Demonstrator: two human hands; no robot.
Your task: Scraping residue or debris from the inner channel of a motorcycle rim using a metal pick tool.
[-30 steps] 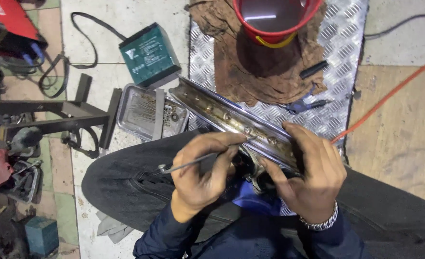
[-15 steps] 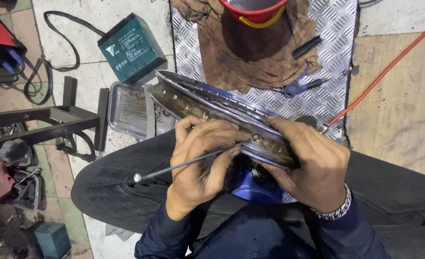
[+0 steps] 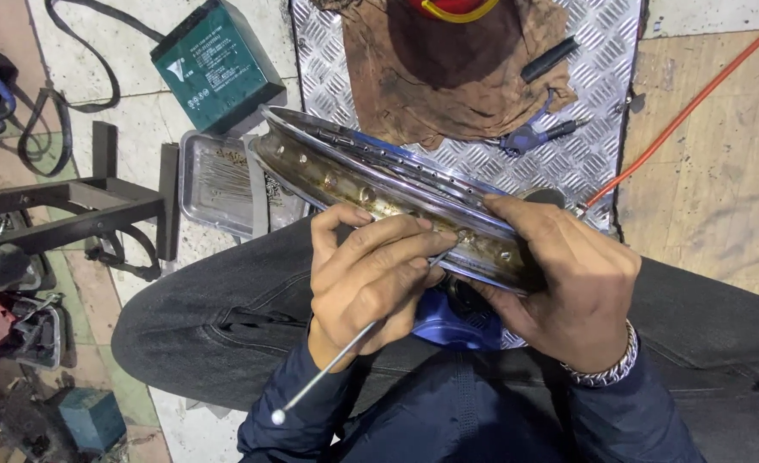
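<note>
The rim [image 3: 379,184] lay across the person's lap, just right of the tray [image 3: 216,184]. The left hand [image 3: 371,279] pinched a spoke [image 3: 345,347], its tip at a rim hole. The right hand [image 3: 568,283] clamped the rim's near edge. A good seat likely needed the spoke kept in line with the hole, the rim steady.

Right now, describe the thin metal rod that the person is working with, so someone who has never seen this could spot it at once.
Find the rusty chrome wheel rim lying across the person's lap. The left hand pinches a thin spoke whose upper end meets a hole in the rim. It is the only long, straight, silvery wire in hand, running down-left to a small knobbed end over the dark sleeve.
</note>
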